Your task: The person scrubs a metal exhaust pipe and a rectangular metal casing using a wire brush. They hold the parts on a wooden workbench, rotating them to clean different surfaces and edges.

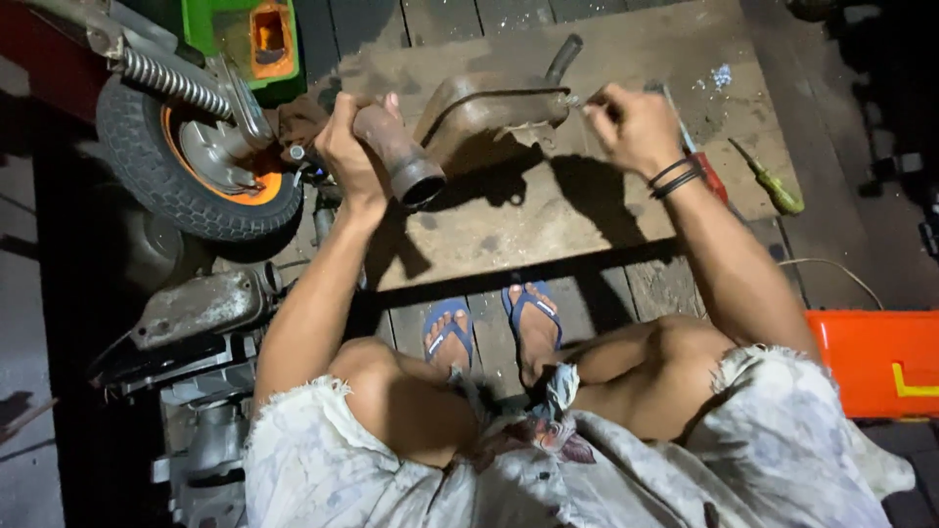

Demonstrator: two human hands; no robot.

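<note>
Left hand [350, 147]: arm stretched forward, fist wrapped tight round the rusty brown metal exhaust pipe [399, 156], open end tilted toward the camera.
Right hand [631, 125]: wrist bent, clenched at the dented brown metal muffler body [489, 110] on the wooden board [548, 220], maybe pinching something small.
Nearby: green-handled screwdriver [773, 183].

A muffler [489, 108] lay on a board [548, 225] on the floor, its pipe end [406, 166] toward the left. A wheel [186, 156] stood left of the board. A screwdriver [768, 179] lay at its right edge, a box [875, 360] nearer on the right.
</note>
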